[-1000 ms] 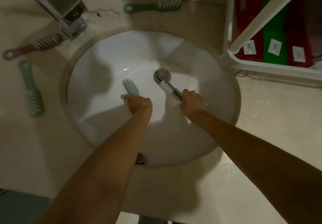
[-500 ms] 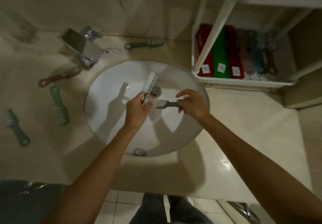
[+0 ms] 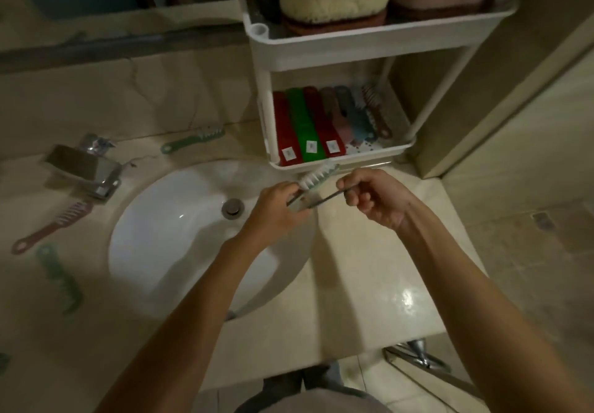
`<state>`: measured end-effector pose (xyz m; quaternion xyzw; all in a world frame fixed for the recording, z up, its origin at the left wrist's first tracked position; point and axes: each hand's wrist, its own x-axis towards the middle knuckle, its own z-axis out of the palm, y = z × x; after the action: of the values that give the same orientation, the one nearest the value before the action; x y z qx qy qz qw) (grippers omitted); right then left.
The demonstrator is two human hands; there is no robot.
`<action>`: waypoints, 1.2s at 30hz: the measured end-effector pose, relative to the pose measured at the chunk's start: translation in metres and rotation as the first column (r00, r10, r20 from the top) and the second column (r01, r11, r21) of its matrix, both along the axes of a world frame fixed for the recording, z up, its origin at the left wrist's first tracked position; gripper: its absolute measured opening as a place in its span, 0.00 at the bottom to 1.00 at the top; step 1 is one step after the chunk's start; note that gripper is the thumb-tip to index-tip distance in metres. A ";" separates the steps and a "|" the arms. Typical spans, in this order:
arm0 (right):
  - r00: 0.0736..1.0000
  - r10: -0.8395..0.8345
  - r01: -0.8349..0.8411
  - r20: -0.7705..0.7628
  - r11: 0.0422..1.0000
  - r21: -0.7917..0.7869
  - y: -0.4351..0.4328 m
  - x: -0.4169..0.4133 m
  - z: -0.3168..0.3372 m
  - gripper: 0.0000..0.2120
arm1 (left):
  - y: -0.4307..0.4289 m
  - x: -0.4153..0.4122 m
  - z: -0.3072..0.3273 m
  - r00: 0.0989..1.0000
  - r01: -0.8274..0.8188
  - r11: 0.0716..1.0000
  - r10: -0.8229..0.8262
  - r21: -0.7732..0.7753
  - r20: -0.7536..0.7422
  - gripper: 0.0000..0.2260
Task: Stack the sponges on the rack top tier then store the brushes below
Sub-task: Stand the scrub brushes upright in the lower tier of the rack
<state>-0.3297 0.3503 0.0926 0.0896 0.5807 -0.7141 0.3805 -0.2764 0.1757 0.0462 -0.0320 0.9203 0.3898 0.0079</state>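
Brushes in hand number two, both held over the right rim of the sink (image 3: 167, 252), just near of the rack (image 3: 353, 48). The left hand (image 3: 279, 204) grips a white-bristled brush (image 3: 316, 176) by its handle, the head angled up and right toward the front edge of the lower tier (image 3: 369, 155). The right hand (image 3: 373, 200) pinches the thin handle of a dark brush (image 3: 324, 198) between curled fingers; its far end runs behind the left hand, head not discernible. Sponges (image 3: 334, 1) sit stacked on the rack's top tier. Stored brushes (image 3: 308, 123), red and green among them, lie side by side in the lower tier. On the counter (image 3: 369, 268), a green brush (image 3: 193, 139) lies far of the sink, while a pink brush (image 3: 54, 224) and another green one (image 3: 61, 279) lie to its left, near the faucet (image 3: 83, 168).
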 end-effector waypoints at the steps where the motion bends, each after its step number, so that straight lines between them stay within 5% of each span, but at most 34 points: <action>1: 0.997 -0.067 0.068 0.030 0.996 -0.062 0.006 -0.001 0.000 0.13 | 0.009 -0.004 0.000 0.999 0.037 0.999 -0.038 0.024 0.013 0.06; 3: 0.978 -0.203 0.208 0.049 0.967 -0.148 0.017 -0.005 -0.002 0.14 | 0.027 -0.012 -0.002 0.993 0.078 0.990 -0.088 0.114 0.081 0.04; 6: 0.936 -0.337 0.342 -0.102 0.939 0.034 0.028 -0.006 -0.014 0.08 | 0.049 -0.020 -0.007 0.967 -0.032 0.950 -0.049 0.311 0.249 0.05; 12: 0.928 -0.188 0.314 -0.321 0.858 0.406 0.043 0.002 -0.043 0.12 | 0.074 -0.038 -0.004 0.882 -0.338 0.668 -0.020 0.663 0.470 0.07; 18: 0.849 -0.149 0.384 -0.507 0.832 0.400 0.052 -0.012 -0.043 0.14 | 0.098 -0.063 0.005 0.900 -0.388 0.566 0.065 0.727 0.430 0.07; 26: 0.739 0.160 0.381 -0.654 0.703 0.601 0.056 -0.050 -0.035 0.11 | 0.110 -0.103 0.013 0.900 -0.422 0.583 0.174 0.694 0.400 0.04; 36: 0.734 0.126 0.458 -0.668 0.634 0.623 0.028 -0.130 -0.051 0.11 | 0.077 -0.149 0.013 0.891 -0.425 0.662 0.187 0.617 0.413 0.13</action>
<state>-0.4593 0.3780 0.0417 0.0402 0.9054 -0.4227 0.0047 -0.4259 0.2523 0.0596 -0.2447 0.6735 0.6905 0.0988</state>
